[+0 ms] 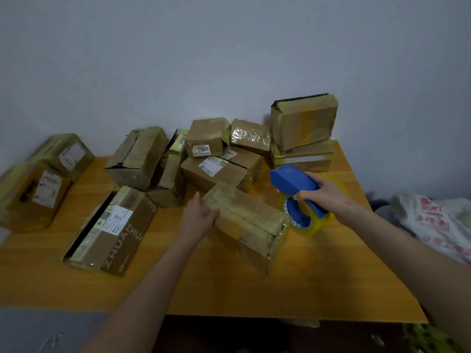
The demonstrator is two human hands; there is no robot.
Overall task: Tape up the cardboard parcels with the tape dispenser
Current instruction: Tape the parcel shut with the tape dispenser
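A grey-blue wall [229, 59] is rising beyond the right fingers [303, 196], dimly and evenly lit. An orange wooden bench [229, 289] is spreading beneath the left fingers [197, 200]; grey floor [38, 332] is showing nearer than them, to their left. A white printed bag [438, 220] is lying right of the right fingers.

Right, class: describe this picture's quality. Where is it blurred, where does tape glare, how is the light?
Head view: dim, even light; the left-edge parcels are smeared and stretched by the wide lens; a taped rear parcel glints; the held parcel and tape dispenser look sharper.
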